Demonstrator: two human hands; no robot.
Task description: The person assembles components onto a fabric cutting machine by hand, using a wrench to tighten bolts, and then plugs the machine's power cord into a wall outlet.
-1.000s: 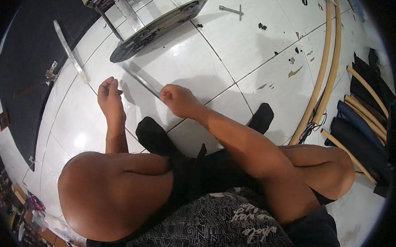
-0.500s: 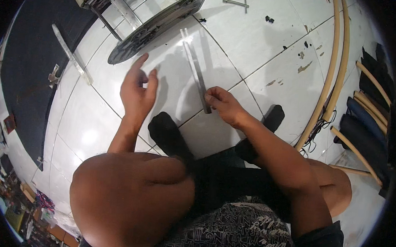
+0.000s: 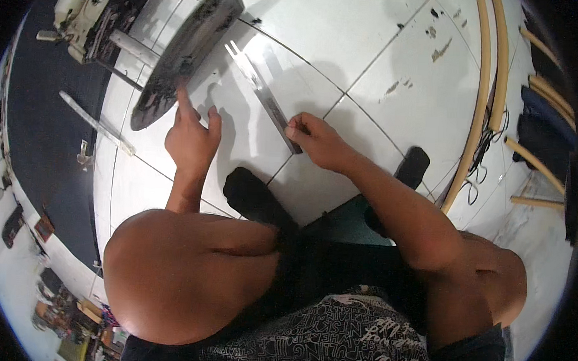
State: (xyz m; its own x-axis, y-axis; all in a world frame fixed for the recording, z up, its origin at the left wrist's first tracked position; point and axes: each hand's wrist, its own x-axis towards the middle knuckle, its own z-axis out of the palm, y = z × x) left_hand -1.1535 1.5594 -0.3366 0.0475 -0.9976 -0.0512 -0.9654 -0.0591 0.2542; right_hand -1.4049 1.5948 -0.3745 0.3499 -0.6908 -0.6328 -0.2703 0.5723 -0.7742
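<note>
My right hand [image 3: 320, 142] pinches the near end of a long, narrow metal bar [image 3: 265, 95] between thumb and fingers. The bar slants away to the far left, low over the white tiles, and two thin prongs show at its far end. I cannot tell whether it rests on the floor. My left hand [image 3: 193, 139] is open, its index finger stretched toward a large, thin round disc [image 3: 190, 55]. The fingertip overlaps the disc's near face, seemingly touching it. Dark smudges cover the grey disc, which stands tilted on edge beside a machine.
The machine [image 3: 83, 26] with a blue top stands at the far left. A pale strip [image 3: 98, 124] lies across the dark mat [image 3: 42, 150]. Long tan tubes [image 3: 483, 79] and dark rolls [image 3: 543, 127] line the right side. My feet in black socks [image 3: 253, 195] are close by.
My left index finger has straightened and reached the disc. The view has shifted, so the disc and machine show more fully and the T-shaped wrench is out of sight. My right hand keeps its pinch.
</note>
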